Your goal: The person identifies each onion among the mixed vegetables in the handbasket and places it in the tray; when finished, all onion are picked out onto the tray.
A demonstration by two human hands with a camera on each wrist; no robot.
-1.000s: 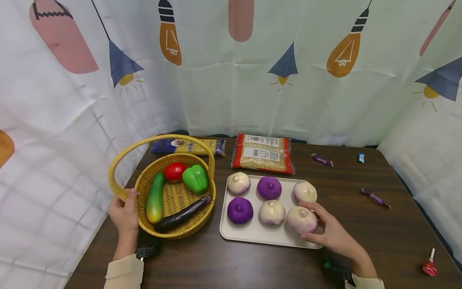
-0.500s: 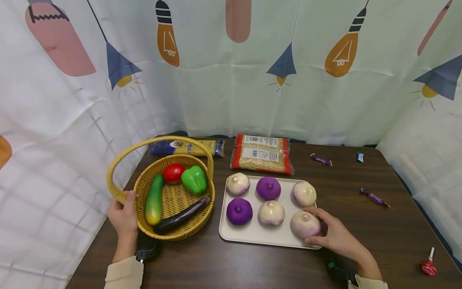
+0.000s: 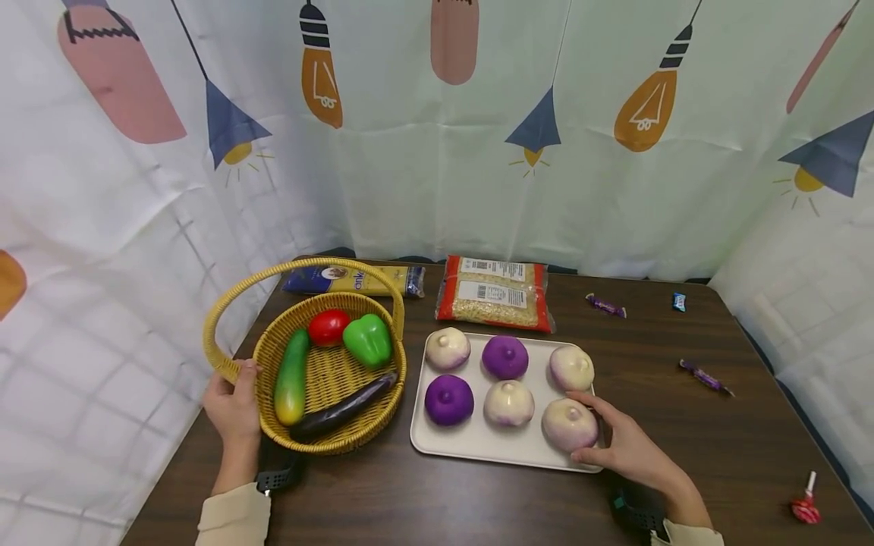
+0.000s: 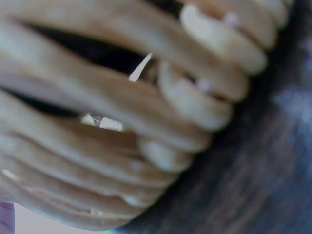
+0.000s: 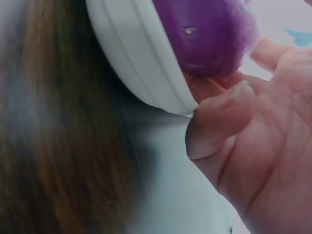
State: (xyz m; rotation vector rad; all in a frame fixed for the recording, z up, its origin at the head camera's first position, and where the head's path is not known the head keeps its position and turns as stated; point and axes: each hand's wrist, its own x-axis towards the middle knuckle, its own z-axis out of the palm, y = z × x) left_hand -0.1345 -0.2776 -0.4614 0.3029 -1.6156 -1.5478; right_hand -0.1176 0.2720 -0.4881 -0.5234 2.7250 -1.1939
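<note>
My left hand (image 3: 232, 400) grips the yellow wicker basket (image 3: 399, 394) at its left side, where the arched handle meets the rim. In the left wrist view the woven wall (image 4: 112, 107) is close up. Inside lie a cucumber (image 3: 292, 375), a red tomato (image 3: 330, 327), a green bell pepper (image 3: 369, 340) and an eggplant (image 3: 346, 407). My right hand (image 3: 631, 447) holds a whitish turnip (image 3: 570, 425) at the front right corner of the white tray (image 3: 471, 447). Its purple underside (image 5: 209, 39) shows in the right wrist view, with my thumb beside the tray rim.
Other turnips fill the tray, two with purple sides up (image 3: 448, 400). Behind stand a red-edged grain bag (image 3: 495, 294) and a blue-yellow packet (image 3: 355, 280). Purple-wrapped candies (image 3: 706, 378), a small blue candy (image 3: 679, 302) and a lollipop (image 3: 806, 506) lie rightward.
My right hand has lowered the turnip onto the tray's corner, then shifted it slightly left, the tray sliding slightly left too. My left hand and the basket stay put.
</note>
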